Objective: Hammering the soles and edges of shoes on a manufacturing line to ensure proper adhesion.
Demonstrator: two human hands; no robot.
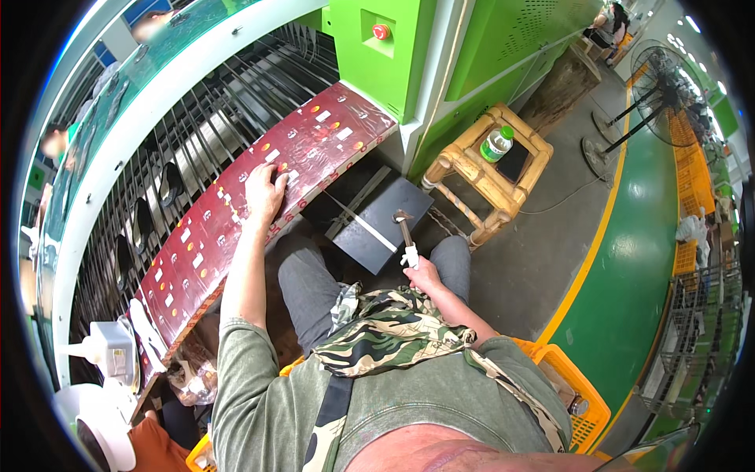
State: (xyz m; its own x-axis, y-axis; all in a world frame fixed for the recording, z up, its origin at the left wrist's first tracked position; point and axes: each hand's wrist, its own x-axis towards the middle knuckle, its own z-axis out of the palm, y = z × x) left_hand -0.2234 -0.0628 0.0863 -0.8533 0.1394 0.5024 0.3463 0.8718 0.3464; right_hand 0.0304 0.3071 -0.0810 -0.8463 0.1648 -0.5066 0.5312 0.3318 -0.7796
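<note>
My left hand (266,193) lies on the dark red board (206,233), fingers stretched out and thumb apart, holding nothing. The board is dotted with white and orange stickers. Between my knees, my right hand (423,275) is closed around the handle of a hammer (406,236). White wrapping covers part of the handle, and the small metal head points away from me. Beneath the hammer head, a dark flat box (376,228) with a pale strap across it sits low, partly under the board.
Beyond the board runs a conveyor of dark rods (206,130) carrying dark shoes (170,185). A green machine (385,71) has a red button. To the right stand a bamboo stool (480,177) with a bottle (496,145) and a fan (661,94). A white container (112,350) sits at left.
</note>
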